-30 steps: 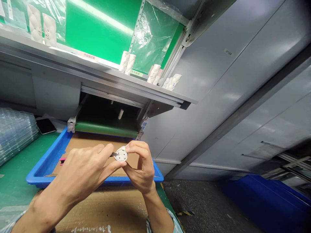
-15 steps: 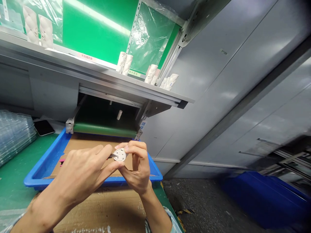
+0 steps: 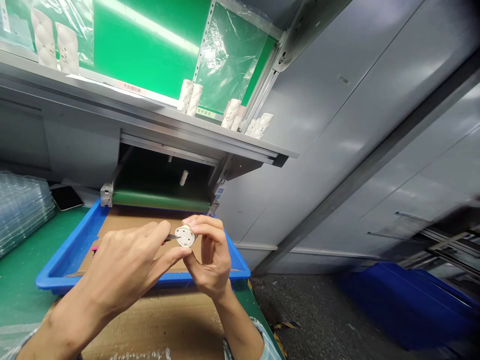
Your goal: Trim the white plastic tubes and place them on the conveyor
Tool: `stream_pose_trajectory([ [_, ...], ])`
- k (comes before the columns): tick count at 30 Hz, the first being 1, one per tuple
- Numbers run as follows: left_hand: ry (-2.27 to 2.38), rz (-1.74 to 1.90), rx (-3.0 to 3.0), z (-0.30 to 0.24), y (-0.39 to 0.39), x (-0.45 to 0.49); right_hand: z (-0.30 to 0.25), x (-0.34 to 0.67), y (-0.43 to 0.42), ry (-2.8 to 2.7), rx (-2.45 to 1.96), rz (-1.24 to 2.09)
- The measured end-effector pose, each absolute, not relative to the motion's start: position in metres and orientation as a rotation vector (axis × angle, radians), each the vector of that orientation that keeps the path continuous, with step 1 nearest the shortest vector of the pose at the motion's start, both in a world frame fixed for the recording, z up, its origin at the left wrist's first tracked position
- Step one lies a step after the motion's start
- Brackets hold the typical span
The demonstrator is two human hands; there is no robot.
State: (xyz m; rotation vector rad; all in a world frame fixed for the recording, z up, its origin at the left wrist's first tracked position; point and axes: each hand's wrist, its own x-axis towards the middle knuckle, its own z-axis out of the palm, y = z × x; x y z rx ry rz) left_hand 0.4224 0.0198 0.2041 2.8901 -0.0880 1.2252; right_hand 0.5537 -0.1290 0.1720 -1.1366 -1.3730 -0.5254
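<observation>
My right hand [image 3: 210,260] pinches a small round white plastic part [image 3: 185,236] between thumb and fingers. Several small holes mark its face. My left hand [image 3: 120,265] holds a small metal blade [image 3: 171,237] between thumb and forefinger, its tip touching the edge of the white part. The blade's handle is hidden inside my fingers. Both hands are raised above a blue plastic tray [image 3: 67,276] lined with brown cardboard [image 3: 131,225].
White cylindrical parts [image 3: 189,97] stand on a metal shelf [image 3: 112,117] above. A green roller [image 3: 161,201] lies behind the tray. A phone [image 3: 66,198] and stacked clear plastic trays [image 3: 22,210] rest on the green mat [image 3: 26,270]. A blue crate [image 3: 405,305] sits on the floor at right.
The white part has turned slightly in my right hand's fingers. The whole scene has drifted a little to the left as my head moved.
</observation>
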Motion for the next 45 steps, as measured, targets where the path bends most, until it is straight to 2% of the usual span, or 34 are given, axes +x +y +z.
stream_pose_trajectory([
  [24, -0.143, 1.264, 2.845, 0.2063, 0.0162, 0.4229, 0.1705, 0.5536, -0.1258, -1.355, -1.121, -0.619],
  [33, -0.125, 1.173, 2.848, 0.2065, 0.0144, 0.4227, 0.1665, 0.5526, -0.1248, -1.332, -1.170, -0.819],
  [40, -0.181, 0.845, 2.679, 0.2051, 0.0133, 0.4235, 0.1650, 0.5515, -0.1222, -1.304, -1.198, -0.911],
  [45, -0.193, 0.686, 2.520, 0.2079, 0.0157, 0.4204, 0.1683, 0.5500, -0.1207, -1.297, -1.170, -0.856],
])
